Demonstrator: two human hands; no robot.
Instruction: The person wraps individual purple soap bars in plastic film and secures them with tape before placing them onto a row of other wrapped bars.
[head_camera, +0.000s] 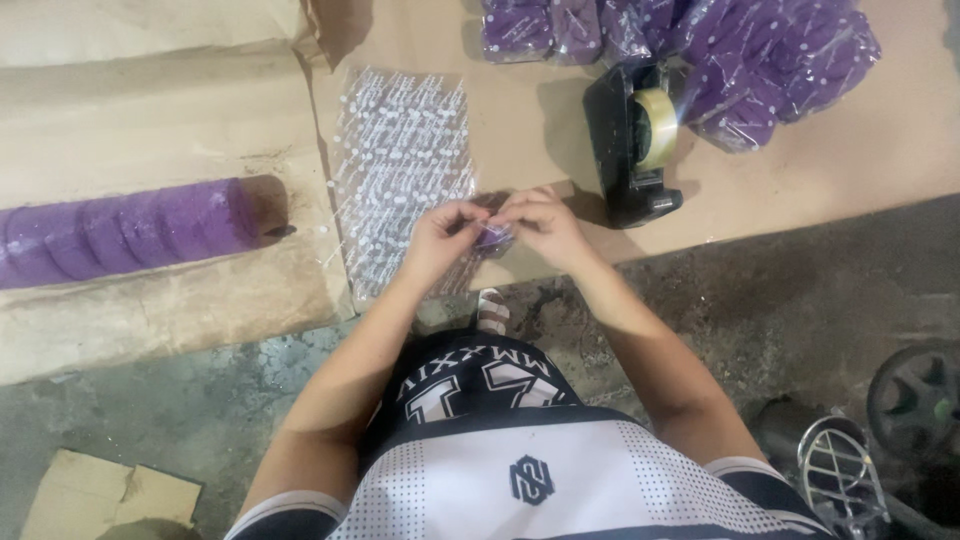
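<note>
Head view, left to right: a purple roll (130, 232) lies on the brown paper (160, 130) at far left, then a stack of clear dotted bags (400, 165). Your left hand (440, 240) and right hand (540, 225) are pressed close together, both pinching a small purple piece (493, 238) in clear wrap. It looks light, soft and slippery, so grip its edges. To the right stand a tape dispenser (632, 145) and wrapped purple packs (760, 60).
</note>
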